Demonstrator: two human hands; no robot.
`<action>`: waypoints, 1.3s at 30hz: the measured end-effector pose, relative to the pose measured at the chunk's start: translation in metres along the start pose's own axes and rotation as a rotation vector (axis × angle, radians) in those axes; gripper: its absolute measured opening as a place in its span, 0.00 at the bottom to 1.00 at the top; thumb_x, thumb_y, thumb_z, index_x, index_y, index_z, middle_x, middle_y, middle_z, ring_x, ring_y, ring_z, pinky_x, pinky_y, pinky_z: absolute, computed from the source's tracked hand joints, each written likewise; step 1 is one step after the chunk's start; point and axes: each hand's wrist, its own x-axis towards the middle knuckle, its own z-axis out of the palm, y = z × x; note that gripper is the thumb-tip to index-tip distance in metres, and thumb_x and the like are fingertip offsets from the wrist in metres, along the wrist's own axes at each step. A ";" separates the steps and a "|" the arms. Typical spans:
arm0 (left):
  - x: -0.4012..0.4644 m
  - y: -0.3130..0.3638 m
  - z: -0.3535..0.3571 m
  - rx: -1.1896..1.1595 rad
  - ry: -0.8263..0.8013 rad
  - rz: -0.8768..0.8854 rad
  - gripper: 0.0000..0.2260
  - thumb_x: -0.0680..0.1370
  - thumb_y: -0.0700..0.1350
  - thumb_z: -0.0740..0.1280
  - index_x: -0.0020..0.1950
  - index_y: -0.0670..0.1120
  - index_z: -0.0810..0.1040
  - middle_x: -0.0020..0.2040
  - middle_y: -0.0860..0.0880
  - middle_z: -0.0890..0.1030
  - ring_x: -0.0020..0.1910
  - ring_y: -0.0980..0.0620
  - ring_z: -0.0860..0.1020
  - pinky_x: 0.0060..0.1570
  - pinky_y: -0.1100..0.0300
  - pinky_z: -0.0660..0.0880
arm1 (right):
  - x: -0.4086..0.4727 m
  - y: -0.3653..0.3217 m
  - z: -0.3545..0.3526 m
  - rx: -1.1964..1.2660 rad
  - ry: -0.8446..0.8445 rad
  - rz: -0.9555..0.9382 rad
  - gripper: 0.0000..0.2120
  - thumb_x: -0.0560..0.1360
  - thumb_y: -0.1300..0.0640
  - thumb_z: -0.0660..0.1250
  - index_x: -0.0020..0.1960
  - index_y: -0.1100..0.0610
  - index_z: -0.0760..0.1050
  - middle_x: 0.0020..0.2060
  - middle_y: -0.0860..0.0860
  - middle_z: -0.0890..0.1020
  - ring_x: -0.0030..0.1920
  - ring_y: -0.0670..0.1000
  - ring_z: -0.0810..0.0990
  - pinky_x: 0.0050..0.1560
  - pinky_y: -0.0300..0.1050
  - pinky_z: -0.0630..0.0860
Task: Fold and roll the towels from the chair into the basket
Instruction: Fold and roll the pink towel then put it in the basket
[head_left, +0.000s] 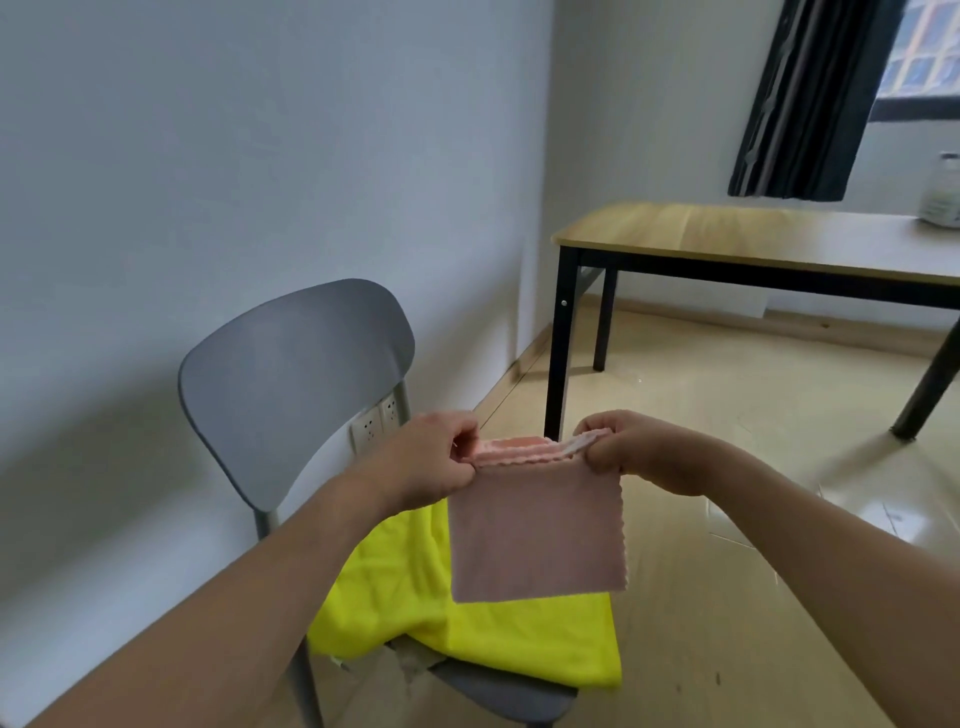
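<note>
Left hand (434, 457) and right hand (631, 449) each pinch a top corner of the small pink scalloped-edge towel (535, 535), grip closed on the cloth both sides. Towel is folded double, hanging flat in the air above the grey plastic chair (291, 384). Bright yellow towel (467, 623) lies crumpled on the chair seat, at 6 o'clock from the pink one. Wooden-top black-legged counter (727, 234) sits at 1 o'clock, well apart.

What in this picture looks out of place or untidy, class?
The yellow towel lies rumpled on the chair seat, one corner hanging over the front edge. The pink towel, pinched by left hand and right hand, hangs neatly folded.
</note>
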 end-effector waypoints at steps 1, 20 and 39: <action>-0.001 0.001 0.004 -0.001 0.003 0.005 0.11 0.69 0.35 0.65 0.37 0.51 0.68 0.33 0.53 0.72 0.36 0.51 0.71 0.34 0.61 0.66 | 0.000 0.003 0.001 0.004 0.012 -0.001 0.11 0.61 0.58 0.63 0.44 0.59 0.74 0.40 0.53 0.75 0.40 0.50 0.72 0.38 0.38 0.70; -0.069 -0.051 0.142 0.116 -0.454 -0.046 0.06 0.66 0.39 0.58 0.37 0.50 0.68 0.46 0.47 0.77 0.47 0.46 0.74 0.43 0.56 0.70 | 0.000 0.144 0.090 -0.448 -0.068 0.121 0.09 0.69 0.60 0.62 0.34 0.51 0.64 0.33 0.48 0.68 0.33 0.47 0.66 0.32 0.43 0.62; -0.007 -0.073 0.180 -0.249 -0.165 -0.728 0.07 0.80 0.45 0.55 0.42 0.48 0.64 0.41 0.48 0.72 0.44 0.45 0.73 0.40 0.53 0.66 | 0.056 0.152 0.078 0.061 0.154 0.403 0.14 0.78 0.63 0.59 0.61 0.65 0.74 0.44 0.58 0.76 0.40 0.55 0.75 0.43 0.52 0.77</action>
